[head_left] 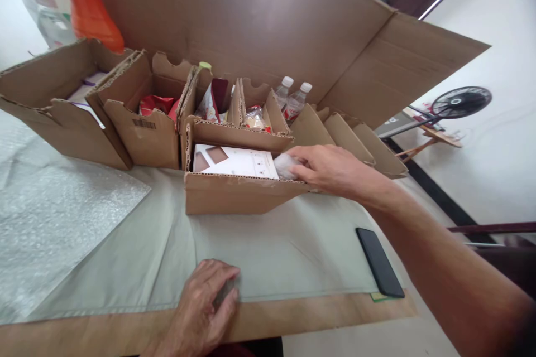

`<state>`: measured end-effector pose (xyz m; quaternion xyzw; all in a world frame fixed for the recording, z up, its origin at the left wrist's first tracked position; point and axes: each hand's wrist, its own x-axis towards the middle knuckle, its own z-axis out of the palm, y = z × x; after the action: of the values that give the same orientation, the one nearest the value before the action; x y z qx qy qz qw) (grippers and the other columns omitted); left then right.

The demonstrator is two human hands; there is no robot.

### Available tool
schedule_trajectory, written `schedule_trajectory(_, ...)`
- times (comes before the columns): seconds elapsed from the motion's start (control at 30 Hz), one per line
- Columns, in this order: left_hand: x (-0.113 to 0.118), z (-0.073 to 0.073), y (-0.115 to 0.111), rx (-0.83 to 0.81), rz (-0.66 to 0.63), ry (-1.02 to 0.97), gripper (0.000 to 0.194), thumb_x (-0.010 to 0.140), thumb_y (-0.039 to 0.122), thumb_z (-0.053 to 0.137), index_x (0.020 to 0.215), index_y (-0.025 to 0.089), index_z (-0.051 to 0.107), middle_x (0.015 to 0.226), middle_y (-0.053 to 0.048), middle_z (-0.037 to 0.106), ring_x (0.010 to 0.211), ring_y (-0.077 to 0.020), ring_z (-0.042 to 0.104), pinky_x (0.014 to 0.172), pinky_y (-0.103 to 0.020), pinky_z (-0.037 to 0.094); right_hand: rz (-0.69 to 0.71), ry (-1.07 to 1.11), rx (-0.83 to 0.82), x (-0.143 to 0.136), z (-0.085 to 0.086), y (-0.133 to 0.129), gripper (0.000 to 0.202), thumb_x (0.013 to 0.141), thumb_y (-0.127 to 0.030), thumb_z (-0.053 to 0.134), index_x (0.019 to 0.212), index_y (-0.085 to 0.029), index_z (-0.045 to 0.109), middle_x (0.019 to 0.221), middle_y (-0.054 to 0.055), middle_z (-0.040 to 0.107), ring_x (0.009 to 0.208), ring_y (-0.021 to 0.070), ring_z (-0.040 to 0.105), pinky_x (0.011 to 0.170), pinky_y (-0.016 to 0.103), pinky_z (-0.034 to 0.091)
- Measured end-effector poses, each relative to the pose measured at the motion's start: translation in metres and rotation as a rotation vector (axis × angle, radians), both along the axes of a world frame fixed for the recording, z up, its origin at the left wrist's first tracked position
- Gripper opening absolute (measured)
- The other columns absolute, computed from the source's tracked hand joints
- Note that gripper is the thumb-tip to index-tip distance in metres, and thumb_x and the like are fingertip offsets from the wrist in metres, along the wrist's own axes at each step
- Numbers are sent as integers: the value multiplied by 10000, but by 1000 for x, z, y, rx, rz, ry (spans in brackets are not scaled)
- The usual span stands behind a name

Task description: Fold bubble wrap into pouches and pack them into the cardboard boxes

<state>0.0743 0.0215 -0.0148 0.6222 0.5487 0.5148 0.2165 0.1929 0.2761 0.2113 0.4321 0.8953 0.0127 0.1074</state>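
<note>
My right hand [314,164] reaches into the right end of a low cardboard box [234,196]. Its fingers are closed on a whitish, see-through crumpled bundle [285,166], perhaps wrapped in plastic; what is inside cannot be made out. Left of that bundle, in the same box, lies a white carton [238,160] with brown squares printed on top. My left hand [207,298] rests at the table's near edge, thumb and fingers apart, loosely curved, with nothing visible in it.
Behind stand cardboard bins [142,128] holding packets, beside two clear bottles [295,101]. An orange bottle [90,5] is at the back left. Bubble wrap [75,223] covers the left side. A black phone [379,262] lies at right. A large cardboard panel [251,17] rises behind.
</note>
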Motion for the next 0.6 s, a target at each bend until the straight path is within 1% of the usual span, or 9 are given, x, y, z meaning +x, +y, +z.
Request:
schedule_trajectory(0.07,1,-3,0,0,1,4,258,924,135,570,1153,240,627,941,-39,751,834,-193,699,746,-327,565,-16,-114,44,-6,-2,-1,211,898,-311,534,889,-236,731,792,23,711,713,186,591,597,295,303)
schedule_trajectory(0.13,3,-5,1,4,1,11,255,931,135,571,1154,244,629,942,-38,753,839,-187,703,756,-324,571,-11,-153,61,-14,-7,1,199,874,-320,575,770,-226,717,696,22,675,664,181,583,572,295,281)
schedule_trajectory(0.23,4,-5,0,8,6,14,259,936,130,564,1148,253,649,929,-33,756,827,-182,717,747,-310,588,33,-95,85,-24,-13,4,186,807,-272,657,631,-216,677,585,18,625,586,168,561,541,295,274)
schedule_trajectory(0.3,0,-5,-3,0,45,-3,267,940,147,570,1152,277,667,968,-33,760,869,-197,737,751,-307,612,41,-11,130,-20,-12,4,147,791,-299,705,665,-224,710,612,31,662,605,188,588,544,306,305)
schedule_trajectory(0.4,-18,-3,-11,-62,241,-49,295,930,259,641,1213,332,681,1177,-49,734,1017,-256,739,820,-366,646,-30,195,276,13,-8,-6,214,888,-368,631,976,-237,776,797,59,756,722,232,663,626,348,429)
schedule_trajectory(0.43,-26,-1,-12,-100,327,-85,358,921,304,666,1277,348,661,1267,-57,703,1059,-274,727,863,-403,646,-74,342,342,30,-8,-12,260,922,-374,588,1058,-242,766,860,62,771,758,234,679,676,367,473)
schedule_trajectory(0.5,-44,8,-9,-168,484,-198,560,907,365,699,1446,363,549,1429,-79,617,1151,-299,692,985,-493,608,-178,696,401,65,-17,-26,280,932,-389,570,1090,-246,753,921,61,781,787,225,694,770,396,533)
schedule_trajectory(0.53,-52,14,-4,-176,538,-261,658,900,380,713,1513,366,474,1497,-88,565,1222,-310,660,1052,-535,566,-226,835,353,79,-27,-33,282,910,-413,597,1079,-245,750,938,66,782,798,227,698,801,407,552)
schedule_trajectory(0.6,-65,29,14,-134,578,-343,810,881,381,739,1589,384,346,1620,-89,436,1411,-334,523,1167,-590,453,-282,953,116,95,-55,-44,409,841,-460,667,1174,-227,711,1062,104,780,888,257,714,838,441,573)
